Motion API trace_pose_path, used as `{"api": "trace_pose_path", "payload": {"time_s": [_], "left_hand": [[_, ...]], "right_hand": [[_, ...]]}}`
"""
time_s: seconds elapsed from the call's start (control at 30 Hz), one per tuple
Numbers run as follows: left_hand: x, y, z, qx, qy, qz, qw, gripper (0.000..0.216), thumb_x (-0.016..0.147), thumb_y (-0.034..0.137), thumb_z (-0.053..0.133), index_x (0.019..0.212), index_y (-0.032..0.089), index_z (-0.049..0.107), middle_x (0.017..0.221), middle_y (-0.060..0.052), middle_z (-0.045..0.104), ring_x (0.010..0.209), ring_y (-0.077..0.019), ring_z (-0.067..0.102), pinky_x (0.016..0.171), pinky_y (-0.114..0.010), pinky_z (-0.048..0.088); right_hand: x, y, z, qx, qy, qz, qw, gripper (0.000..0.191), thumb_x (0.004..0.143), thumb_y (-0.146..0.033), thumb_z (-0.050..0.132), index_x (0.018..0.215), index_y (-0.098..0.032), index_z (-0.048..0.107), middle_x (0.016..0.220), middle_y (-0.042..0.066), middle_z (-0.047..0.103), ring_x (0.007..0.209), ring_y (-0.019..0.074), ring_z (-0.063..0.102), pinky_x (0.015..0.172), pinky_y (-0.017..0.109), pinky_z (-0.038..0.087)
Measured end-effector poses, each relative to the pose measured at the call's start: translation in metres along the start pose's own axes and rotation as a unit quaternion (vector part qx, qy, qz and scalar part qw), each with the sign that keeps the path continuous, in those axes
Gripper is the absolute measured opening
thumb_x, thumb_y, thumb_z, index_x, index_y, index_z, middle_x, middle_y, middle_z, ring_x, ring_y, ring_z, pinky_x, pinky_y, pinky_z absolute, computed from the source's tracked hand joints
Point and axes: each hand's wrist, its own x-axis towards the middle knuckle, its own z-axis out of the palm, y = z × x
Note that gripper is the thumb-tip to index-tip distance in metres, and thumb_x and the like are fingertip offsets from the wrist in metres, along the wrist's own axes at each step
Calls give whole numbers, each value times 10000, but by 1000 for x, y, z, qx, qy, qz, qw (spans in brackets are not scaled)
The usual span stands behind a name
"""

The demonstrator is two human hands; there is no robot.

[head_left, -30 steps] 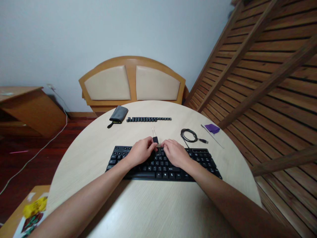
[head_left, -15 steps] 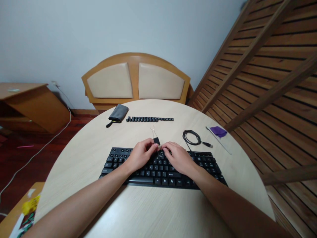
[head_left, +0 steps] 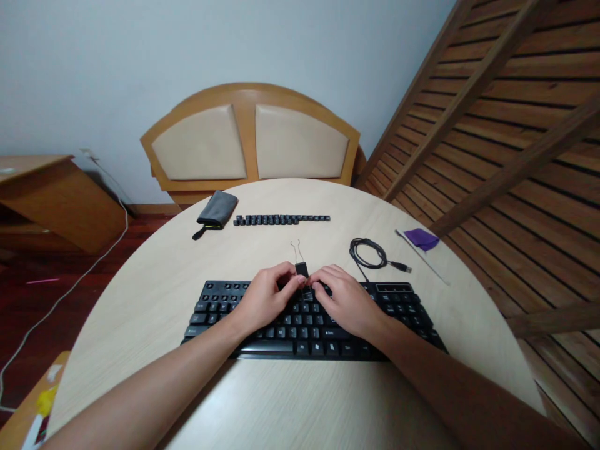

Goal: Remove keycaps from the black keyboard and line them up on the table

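Fingers of the left hand and right hand pinch a wire keycap puller over the keyboard's far edge.

Left hand: shown bare, the back and the knuckles being seen from above.
Right hand: likewise shown bare, with a broad back and a rounded knuckle line.
Fingers: seen uncovered on both hands; nails and finer marks are too small to be made out.
Left forearm: seen bare from the wrist to the picture's lower edge, smooth in outline, drawn wider towards that edge.
Right forearm: seen bare in the same way, its underside being shaded.
Wrists: shown uncovered on both sides.
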Motion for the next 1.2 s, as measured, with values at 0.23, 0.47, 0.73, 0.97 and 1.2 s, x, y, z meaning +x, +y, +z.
{"api": "trace_pose_path", "payload": {"time_s": [0.23,0.47,0.73,0.97,1.2], "left_hand": [[-2,1,0,22,6,9,1000,255,942,357,515,801,167,611,726,3,639,682,-141,567,629,-257,415],[-4,-1,0,25,9,-2,1000,259,945,367,509,810,174,616,748,-6,659,688,-146,576,640,-263,437],[-7,2,-1,35,14,2,999,296,954,378,490,786,177,628,738,-15,670,691,-156,598,659,-270,453],[-4,2,-2,22,3,2,1000,320,959,383,477,771,172,626,736,-15,678,707,-159,614,689,-275,454],[-5,2,-1,64,-20,14,998,292,949,367,499,776,176,638,739,-18,689,697,-162,614,657,-268,431]], "right_hand": [[-3,1,-6,-3,-17,-21,1000,192,921,-112,477,975,-196,641,957,46,674,949,190,596,873,348,467],[-10,-2,-8,6,-9,19,1000,193,933,-150,483,1007,-206,651,983,35,698,949,187,631,879,344,482],[-22,-6,-5,3,5,30,1000,258,929,-156,480,1111,-238,644,1075,37,693,1000,194,636,915,353,485],[-23,-6,-5,7,5,33,999,254,939,-160,468,1113,-232,640,1077,35,689,999,187,632,907,345,485],[-21,-5,-5,7,-7,25,1000,281,935,-137,466,1145,-228,629,1058,41,678,1000,191,614,915,353,475]]}}
